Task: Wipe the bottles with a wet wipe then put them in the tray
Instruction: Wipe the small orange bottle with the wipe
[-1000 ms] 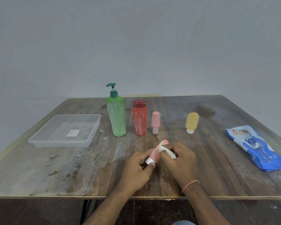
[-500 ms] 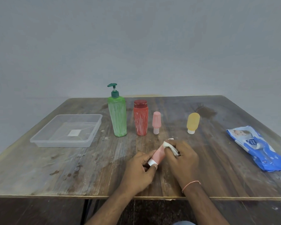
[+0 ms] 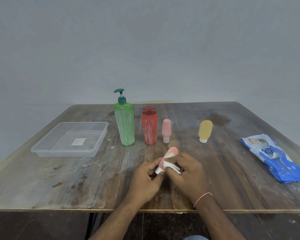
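Left hand (image 3: 145,177) pinches the pink bottle (image 3: 170,154) by its cap end near the table's (image 3: 76,179) front edge, steadying it; right hand (image 3: 187,172) presses a wipe (image 3: 170,164) onto it. Tray (image 3: 42,152) waits empty, left side.

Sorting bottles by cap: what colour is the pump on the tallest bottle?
Dark green, above a lighter green body streaked with white; the head view shows the pump bottle.

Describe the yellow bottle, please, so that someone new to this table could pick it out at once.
Start at the wooden table and find the row of bottles standing across its middle. The yellow bottle stands at the right end, apart from the rest, towards the blue wipes pack. It alone is yellow, squat, resting on its white cap.
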{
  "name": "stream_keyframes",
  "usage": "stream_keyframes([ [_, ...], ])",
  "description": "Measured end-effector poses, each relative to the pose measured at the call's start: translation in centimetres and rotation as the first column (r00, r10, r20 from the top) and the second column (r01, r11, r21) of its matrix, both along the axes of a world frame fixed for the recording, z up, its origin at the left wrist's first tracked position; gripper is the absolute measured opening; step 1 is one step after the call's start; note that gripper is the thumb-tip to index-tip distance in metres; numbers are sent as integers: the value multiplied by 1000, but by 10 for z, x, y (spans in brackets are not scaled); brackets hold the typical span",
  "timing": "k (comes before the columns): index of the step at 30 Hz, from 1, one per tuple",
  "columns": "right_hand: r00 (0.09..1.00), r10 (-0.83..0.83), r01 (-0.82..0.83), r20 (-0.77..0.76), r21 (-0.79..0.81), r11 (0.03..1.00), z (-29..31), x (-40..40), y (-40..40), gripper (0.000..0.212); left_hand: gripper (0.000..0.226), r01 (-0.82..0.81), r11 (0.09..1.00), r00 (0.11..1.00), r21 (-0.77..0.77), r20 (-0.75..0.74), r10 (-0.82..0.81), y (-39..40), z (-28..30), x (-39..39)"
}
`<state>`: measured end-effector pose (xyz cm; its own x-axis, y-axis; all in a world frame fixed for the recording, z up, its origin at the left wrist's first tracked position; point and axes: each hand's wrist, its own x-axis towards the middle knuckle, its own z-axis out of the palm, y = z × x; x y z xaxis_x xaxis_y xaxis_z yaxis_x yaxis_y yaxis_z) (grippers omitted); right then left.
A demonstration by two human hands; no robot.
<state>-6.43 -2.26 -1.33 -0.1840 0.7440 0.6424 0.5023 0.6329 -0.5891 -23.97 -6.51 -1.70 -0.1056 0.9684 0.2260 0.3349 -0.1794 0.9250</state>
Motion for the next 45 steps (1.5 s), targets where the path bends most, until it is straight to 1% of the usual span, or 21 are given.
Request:
stream_keyframes([
  [1,1000,-23,23,-7,-3,1000,1,0,-1,13,59,1,1000,1000,-7,28,-1,0,1,-1],
  [3,991,-112,113,-69,7,994,0,-1,2,11,58,8,1000,998,-13,56,-7,0,2,0],
  [5,975,-197,201,-103,32,979,-3,-1,7,14,59,12,1000,1000,-14,9,-12,-1,3,1],
  [7,972,-207,214,-113,47,976,-5,-1,10,24,61,14,1000,999,-22,-44,-15,-1,1,2],
  [9,983,-162,167,-87,52,985,-6,-1,10,31,60,16,1000,998,-18,-60,-17,-2,0,2],
  [10,989,-130,134,-66,58,989,-6,-1,9,31,58,19,1000,998,-8,-56,-19,-2,-1,2],
  [12,999,-47,48,-19,70,996,-4,-3,7,28,54,21,1000,999,7,-33,-21,-2,0,2],
  [16,986,109,-126,128,130,983,-4,-7,5,24,62,7,1000,1000,1,7,-7,-1,3,0],
  [18,976,126,-153,176,148,977,-5,-7,5,24,64,-6,1000,1000,0,10,6,1,3,0],
  [20,980,79,-110,184,170,979,-6,-7,4,25,61,-4,1000,1000,-2,18,4,2,3,0],
  [23,990,-37,12,138,173,985,-6,-5,6,30,52,29,1000,999,-9,28,-29,0,3,1],
  [27,980,-189,193,-54,86,977,-6,-1,14,35,54,59,997,998,-42,18,-58,-1,0,0],
  [28,974,-206,212,-94,57,976,-6,-1,15,35,55,57,997,998,-49,6,-57,0,0,-1],
  [30,975,-192,196,-114,29,980,-7,-1,17,35,56,49,997,999,-53,-3,-50,0,-1,0],
  [32,988,-133,137,-78,50,989,-8,-2,16,36,55,40,998,999,-48,20,-39,0,-1,0],
  [35,998,-4,-2,58,110,994,-6,-3,8,35,48,29,999,998,-31,62,-27,0,1,1],
  [37,981,100,-126,168,149,981,-4,-6,3,31,49,22,999,998,-32,67,-20,1,2,-1],
  [39,963,148,-187,225,162,969,-3,-7,0,29,51,15,999,998,-37,64,-12,1,3,-2],
  [40,964,136,-178,230,173,969,-3,-7,0,29,50,10,999,998,-40,61,-8,0,4,-2],
  [42,973,59,-108,223,213,971,-3,-7,0,30,46,15,999,997,-47,80,-11,-1,4,-1],
  [45,990,-58,30,127,212,977,-6,-5,5,34,42,51,997,992,-63,121,-43,-4,6,0],
])
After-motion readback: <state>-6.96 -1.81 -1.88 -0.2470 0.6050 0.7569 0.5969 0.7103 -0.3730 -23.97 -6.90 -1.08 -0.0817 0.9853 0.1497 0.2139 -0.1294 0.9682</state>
